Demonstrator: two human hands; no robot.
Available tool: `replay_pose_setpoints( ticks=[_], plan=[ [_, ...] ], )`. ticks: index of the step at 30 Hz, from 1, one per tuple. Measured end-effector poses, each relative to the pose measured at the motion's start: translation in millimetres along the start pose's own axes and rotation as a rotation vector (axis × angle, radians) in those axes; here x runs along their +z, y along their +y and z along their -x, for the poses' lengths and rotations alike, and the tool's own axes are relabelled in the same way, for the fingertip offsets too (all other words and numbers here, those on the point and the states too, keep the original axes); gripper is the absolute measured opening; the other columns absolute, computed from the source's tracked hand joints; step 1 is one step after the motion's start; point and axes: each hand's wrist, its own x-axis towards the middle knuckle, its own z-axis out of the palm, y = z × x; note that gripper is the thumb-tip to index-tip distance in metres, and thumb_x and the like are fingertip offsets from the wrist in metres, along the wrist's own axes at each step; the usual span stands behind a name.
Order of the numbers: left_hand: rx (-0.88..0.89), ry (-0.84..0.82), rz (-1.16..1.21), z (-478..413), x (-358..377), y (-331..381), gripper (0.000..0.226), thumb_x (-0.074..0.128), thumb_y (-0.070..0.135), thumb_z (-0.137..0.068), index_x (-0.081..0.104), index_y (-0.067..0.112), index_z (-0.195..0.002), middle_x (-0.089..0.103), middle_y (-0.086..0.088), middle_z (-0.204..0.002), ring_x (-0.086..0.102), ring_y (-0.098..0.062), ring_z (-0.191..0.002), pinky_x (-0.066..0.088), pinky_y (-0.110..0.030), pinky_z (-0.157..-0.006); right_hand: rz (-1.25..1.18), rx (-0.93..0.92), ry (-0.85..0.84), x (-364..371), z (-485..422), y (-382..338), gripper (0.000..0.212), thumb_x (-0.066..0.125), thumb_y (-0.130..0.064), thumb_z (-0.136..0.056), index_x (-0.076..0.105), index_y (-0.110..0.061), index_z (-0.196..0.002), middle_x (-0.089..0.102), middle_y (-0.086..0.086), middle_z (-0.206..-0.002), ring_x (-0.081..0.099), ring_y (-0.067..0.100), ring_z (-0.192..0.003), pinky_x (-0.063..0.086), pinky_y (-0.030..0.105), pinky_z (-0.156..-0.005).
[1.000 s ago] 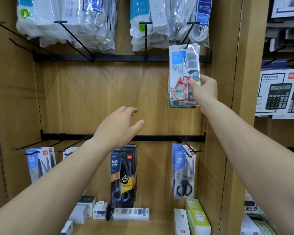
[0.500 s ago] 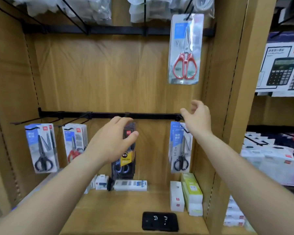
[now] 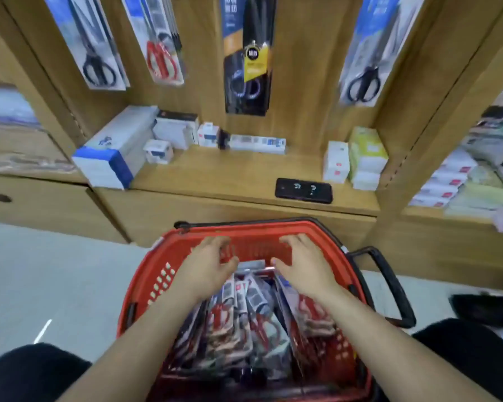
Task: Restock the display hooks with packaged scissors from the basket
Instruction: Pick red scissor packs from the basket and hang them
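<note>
Fingers (image 3: 213, 242) loosely curled: left hand (image 3: 206, 268), right hand (image 3: 306, 266) above basket (image 3: 169, 256).

I see my left hand (image 3: 208, 266) and right hand (image 3: 301, 266), fingers spread, over scissor packs (image 3: 244, 320) in the red basket (image 3: 145, 288) at six o'clock.

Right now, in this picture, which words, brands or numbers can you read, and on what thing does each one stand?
No text can be quoted; the whole picture is motion-blurred.
Black pack: white and yellow print, too blurred to read.
Blue packs: print too blurred to read.
Shelf boxes: red marks, too small to read.
Phone: pale marks on the screen, unreadable.
Basket packs: print too blurred to read.
</note>
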Motion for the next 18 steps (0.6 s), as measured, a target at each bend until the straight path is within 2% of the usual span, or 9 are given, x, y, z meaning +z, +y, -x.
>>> replay_pose_setpoints(
  ticks=[4,7,9,11,13,14,16,18],
  plan=[
    [-0.162,-0.168,-0.044,17.3,63.7,-51.6,0.063,0.063,0.045,-0.097,0.047,0.016,-0.151,0.052,-0.009,-0.150,0.052,-0.028,-0.135,0.043,-0.036,-0.110,-0.023,0.155,-0.168,64.1,9.8,38.9,0.061,0.064,-0.047,-0.097,0.048,-0.017,-0.147,0.048,0.007,-0.141,0.050,0.031,-0.133,0.043,0.041,-0.109],
    [-0.227,-0.233,-0.127,13.7,102.8,-77.4,0.064,0.059,0.055,-0.095,0.049,0.016,-0.145,0.053,-0.013,-0.145,0.047,-0.035,-0.136,0.043,-0.043,-0.108,0.041,0.223,-0.259,99.5,8.8,62.4,0.077,0.061,-0.060,-0.095,0.040,-0.016,-0.154,0.041,0.010,-0.150,0.042,0.035,-0.138,0.038,0.044,-0.114],
    [-0.282,-0.292,-0.168,8.2,122.1,-88.5,0.069,0.055,0.063,-0.093,0.048,0.015,-0.143,0.051,-0.016,-0.146,0.042,-0.038,-0.138,0.039,-0.047,-0.111,0.130,0.211,-0.311,113.8,6.0,70.7,0.083,0.056,-0.066,-0.094,0.037,-0.014,-0.156,0.038,0.012,-0.156,0.037,0.037,-0.141,0.035,0.045,-0.115],
    [-0.325,-0.401,-0.207,1.7,137.2,-97.9,0.091,0.049,0.076,-0.089,0.038,0.013,-0.153,0.040,-0.017,-0.158,0.033,-0.039,-0.146,0.029,-0.049,-0.120,0.209,0.143,-0.315,119.7,0.5,70.7,0.077,0.054,-0.066,-0.095,0.043,-0.016,-0.153,0.041,0.009,-0.155,0.037,0.036,-0.141,0.034,0.045,-0.113],
    [-0.302,-0.522,-0.246,-1.8,144.3,-101.2,0.121,0.034,0.095,-0.077,0.020,0.012,-0.163,0.024,-0.014,-0.169,0.018,-0.038,-0.155,0.020,-0.052,-0.125,0.266,0.008,-0.291,123.5,-6.2,64.4,0.061,0.055,-0.060,-0.096,0.053,-0.021,-0.143,0.051,0.004,-0.144,0.041,0.031,-0.136,0.036,0.042,-0.107],
    [-0.296,-0.559,-0.248,-2.4,145.4,-103.3,0.124,0.031,0.097,-0.075,0.016,0.012,-0.164,0.021,-0.012,-0.170,0.015,-0.038,-0.156,0.019,-0.053,-0.125,0.266,-0.059,-0.308,127.3,-8.8,60.3,0.053,0.056,-0.057,-0.097,0.058,-0.021,-0.135,0.056,0.002,-0.132,0.046,0.030,-0.129,0.038,0.040,-0.100],
    [-0.301,-0.531,-0.184,-4.1,141.6,-105.3,0.102,0.042,0.085,-0.087,0.031,0.015,-0.160,0.036,-0.012,-0.163,0.027,-0.038,-0.151,0.028,-0.049,-0.122,0.161,-0.058,-0.419,138.4,-13.2,52.1,0.039,0.059,-0.053,-0.098,0.058,-0.016,-0.108,0.051,-0.002,-0.098,0.053,0.024,-0.107,0.040,0.032,-0.072],
    [-0.288,-0.364,-0.086,-2.4,130.9,-107.3,0.073,0.051,0.067,-0.097,0.049,0.016,-0.148,0.045,-0.009,-0.155,0.042,-0.034,-0.140,0.036,-0.042,-0.116,0.081,0.014,-0.483,148.9,-17.1,46.4,0.045,0.060,-0.058,-0.096,0.046,-0.015,-0.092,0.039,-0.007,-0.081,0.049,0.021,-0.091,0.028,0.025,-0.056]
  ],
)
